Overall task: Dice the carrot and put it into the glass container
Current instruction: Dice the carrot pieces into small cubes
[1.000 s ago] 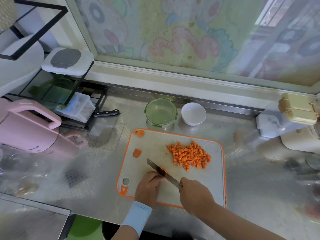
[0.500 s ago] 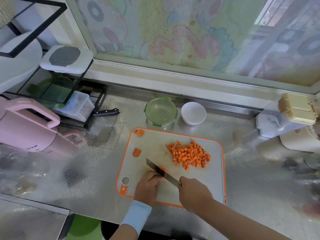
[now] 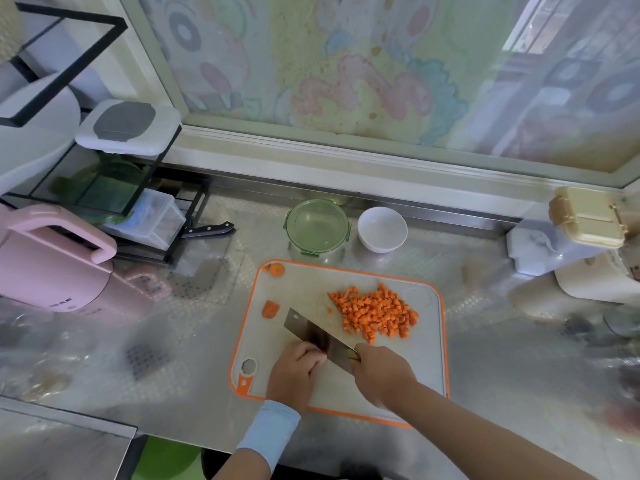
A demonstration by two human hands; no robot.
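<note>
A white cutting board with an orange rim (image 3: 431, 344) lies on the steel counter. A heap of diced carrot (image 3: 375, 311) sits on its far right part. Two carrot end pieces lie at the board's left: one (image 3: 270, 309) by the edge, one (image 3: 276, 269) at the far corner. My right hand (image 3: 379, 374) grips the handle of a cleaver (image 3: 317, 336), whose blade slants across the board. My left hand (image 3: 294, 370) is curled against the blade's near side; what it holds down is hidden under its fingers. The green-rimmed glass container (image 3: 316, 226) stands empty behind the board.
A white bowl (image 3: 382, 229) stands right of the container. A pink kettle (image 3: 52, 261) and a black rack with a black-handled knife (image 3: 207, 230) are on the left. White and beige boxes (image 3: 585, 233) fill the right edge. A window sill runs behind.
The cleaver and both hands have stayed at the same spot on the board's near part; the carrot sliver seen by the blade earlier is now hidden.
</note>
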